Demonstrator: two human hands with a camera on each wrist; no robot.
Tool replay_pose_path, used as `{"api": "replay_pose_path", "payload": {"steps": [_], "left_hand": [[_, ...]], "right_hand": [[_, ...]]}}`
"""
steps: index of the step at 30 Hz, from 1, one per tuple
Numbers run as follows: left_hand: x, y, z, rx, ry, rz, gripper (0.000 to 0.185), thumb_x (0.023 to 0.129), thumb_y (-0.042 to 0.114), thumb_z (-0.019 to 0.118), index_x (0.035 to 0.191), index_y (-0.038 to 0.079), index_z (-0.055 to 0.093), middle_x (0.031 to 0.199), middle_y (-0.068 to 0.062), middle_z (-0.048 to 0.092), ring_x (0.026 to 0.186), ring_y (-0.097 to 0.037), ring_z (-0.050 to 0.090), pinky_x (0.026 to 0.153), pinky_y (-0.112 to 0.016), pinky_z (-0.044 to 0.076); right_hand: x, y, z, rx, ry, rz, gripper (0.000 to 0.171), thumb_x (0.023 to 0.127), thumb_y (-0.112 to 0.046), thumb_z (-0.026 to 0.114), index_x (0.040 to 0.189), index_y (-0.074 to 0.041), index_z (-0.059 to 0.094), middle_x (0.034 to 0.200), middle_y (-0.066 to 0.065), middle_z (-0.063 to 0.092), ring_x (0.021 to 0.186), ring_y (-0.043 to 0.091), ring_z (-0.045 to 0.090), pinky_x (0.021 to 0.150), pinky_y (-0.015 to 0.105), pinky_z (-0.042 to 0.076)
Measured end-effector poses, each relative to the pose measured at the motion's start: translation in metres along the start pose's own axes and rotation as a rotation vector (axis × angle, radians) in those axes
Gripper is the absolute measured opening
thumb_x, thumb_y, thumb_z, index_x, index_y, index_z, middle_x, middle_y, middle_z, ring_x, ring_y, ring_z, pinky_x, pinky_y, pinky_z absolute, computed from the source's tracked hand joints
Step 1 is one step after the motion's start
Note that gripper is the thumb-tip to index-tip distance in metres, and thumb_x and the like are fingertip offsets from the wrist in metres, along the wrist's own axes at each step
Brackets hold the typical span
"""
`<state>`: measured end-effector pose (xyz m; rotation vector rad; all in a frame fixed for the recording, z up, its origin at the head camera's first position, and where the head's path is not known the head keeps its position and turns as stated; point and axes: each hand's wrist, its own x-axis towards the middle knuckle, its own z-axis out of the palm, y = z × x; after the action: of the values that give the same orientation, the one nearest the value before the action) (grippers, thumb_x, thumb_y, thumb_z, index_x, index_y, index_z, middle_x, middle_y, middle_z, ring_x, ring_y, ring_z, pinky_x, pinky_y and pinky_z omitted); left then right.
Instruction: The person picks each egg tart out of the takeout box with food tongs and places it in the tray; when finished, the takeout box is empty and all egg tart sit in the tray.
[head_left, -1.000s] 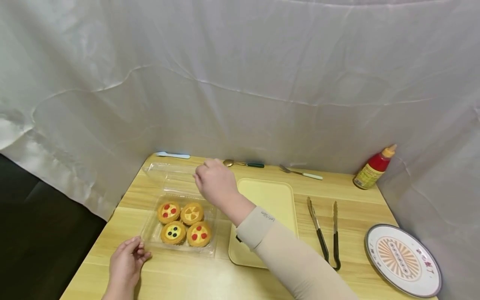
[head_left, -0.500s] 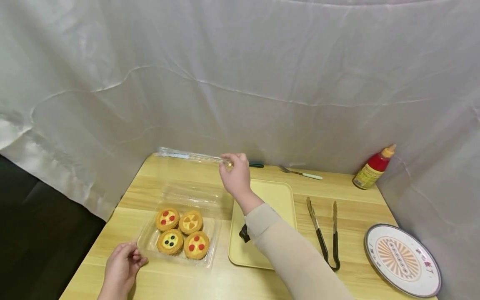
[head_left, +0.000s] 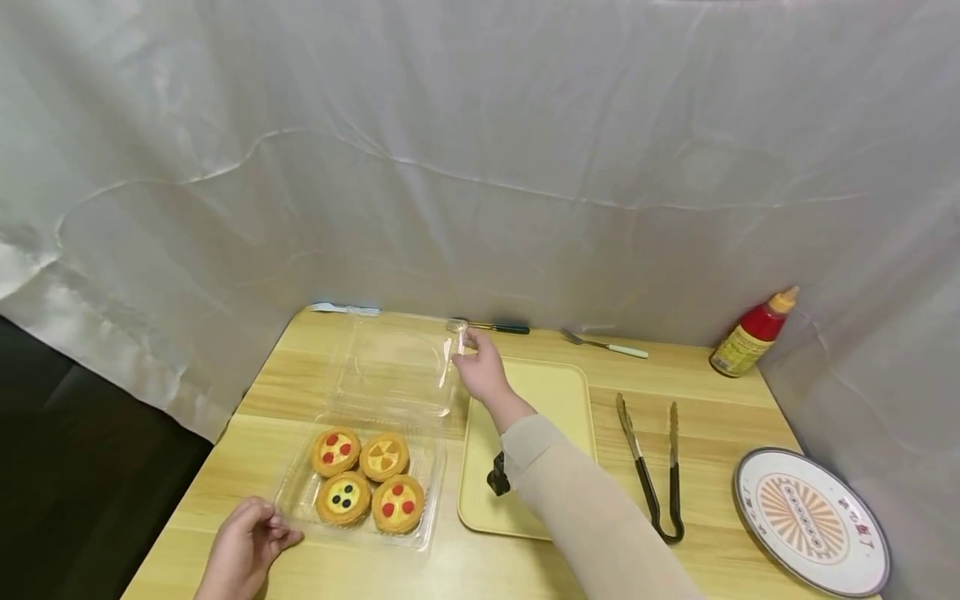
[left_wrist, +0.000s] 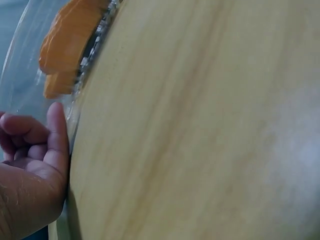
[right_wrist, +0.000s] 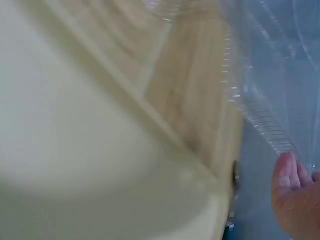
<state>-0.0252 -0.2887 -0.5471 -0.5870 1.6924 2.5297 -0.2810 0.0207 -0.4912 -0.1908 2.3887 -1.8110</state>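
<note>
A clear plastic clamshell container [head_left: 433, 512] holds several round tarts [head_left: 343, 497] topped with red, dark and orange pieces. Its clear lid [head_left: 397, 367] is raised behind the base. My right hand [head_left: 483, 371] pinches the lid's right edge; in the right wrist view the fingers [right_wrist: 286, 172] meet the lid's ribbed rim [right_wrist: 267, 127]. At the container's front-left corner, my left hand [head_left: 246, 542] grips the edge with curled fingers. The left wrist view shows that hand [left_wrist: 35, 165] beside the rim, below an orange tart [left_wrist: 70, 37].
A pale yellow tray [head_left: 540, 392] lies right of the container, partly under my right forearm. Beyond it are black-handled tongs [head_left: 647, 487], a white plate [head_left: 813, 521] and a red bottle [head_left: 750, 333]. A blue fork [head_left: 345, 309], spoon [head_left: 506, 328] and another fork [head_left: 626, 351] line the back edge.
My right hand has moved right and opened its grip from a fist to a pinch at the lid's side edge. The lid's face now shows behind the base, which has shifted slightly frontward.
</note>
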Motion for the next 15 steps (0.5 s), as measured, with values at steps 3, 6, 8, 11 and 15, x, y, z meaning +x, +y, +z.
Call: {"api": "replay_pose_path", "payload": {"steps": [3, 6, 8, 11, 15], "left_hand": [[0.002, 0.0, 0.005, 0.052, -0.001, -0.016, 0.03, 0.108, 0.002, 0.033, 0.083, 0.013, 0.047, 0.079, 0.0, 0.051, 0.071, -0.012, 0.051, 0.073, -0.036, 0.06], [0.004, -0.001, 0.008, 0.072, -0.021, -0.016, 0.031, 0.108, 0.001, 0.033, 0.083, 0.013, 0.047, 0.08, -0.001, 0.051, 0.071, -0.012, 0.051, 0.073, -0.035, 0.059], [0.005, -0.001, 0.009, 0.072, -0.033, -0.014, 0.032, 0.108, 0.001, 0.032, 0.082, 0.014, 0.046, 0.08, 0.0, 0.051, 0.071, -0.012, 0.051, 0.073, -0.035, 0.059], [0.007, -0.002, 0.008, 0.076, -0.042, -0.019, 0.033, 0.109, 0.003, 0.032, 0.082, 0.015, 0.047, 0.079, 0.001, 0.051, 0.072, -0.011, 0.051, 0.072, -0.035, 0.059], [0.009, -0.003, 0.01, 0.109, -0.023, -0.044, 0.033, 0.108, 0.004, 0.033, 0.081, 0.015, 0.047, 0.078, 0.001, 0.051, 0.071, -0.012, 0.05, 0.072, -0.035, 0.059]], "right_hand": [[-0.005, 0.012, -0.001, -0.009, -0.053, 0.049, 0.061, 0.107, -0.012, 0.061, 0.159, 0.005, 0.034, 0.151, 0.023, 0.053, 0.131, 0.039, 0.058, 0.096, 0.044, 0.058], [-0.012, 0.02, -0.001, -0.064, -0.092, 0.068, 0.059, 0.108, -0.016, 0.059, 0.156, 0.009, 0.038, 0.148, 0.025, 0.055, 0.136, 0.042, 0.054, 0.107, 0.048, 0.051], [-0.017, 0.024, -0.003, -0.102, -0.109, 0.073, 0.057, 0.108, -0.018, 0.059, 0.154, 0.01, 0.041, 0.148, 0.025, 0.054, 0.138, 0.043, 0.053, 0.11, 0.05, 0.049], [-0.027, 0.026, -0.009, -0.148, -0.112, 0.052, 0.054, 0.108, -0.019, 0.059, 0.152, 0.01, 0.045, 0.148, 0.026, 0.055, 0.134, 0.043, 0.055, 0.106, 0.05, 0.053], [-0.045, 0.029, -0.032, -0.139, -0.067, -0.026, 0.048, 0.106, -0.014, 0.062, 0.146, 0.011, 0.052, 0.142, 0.026, 0.06, 0.119, 0.04, 0.064, 0.09, 0.044, 0.06]]}}
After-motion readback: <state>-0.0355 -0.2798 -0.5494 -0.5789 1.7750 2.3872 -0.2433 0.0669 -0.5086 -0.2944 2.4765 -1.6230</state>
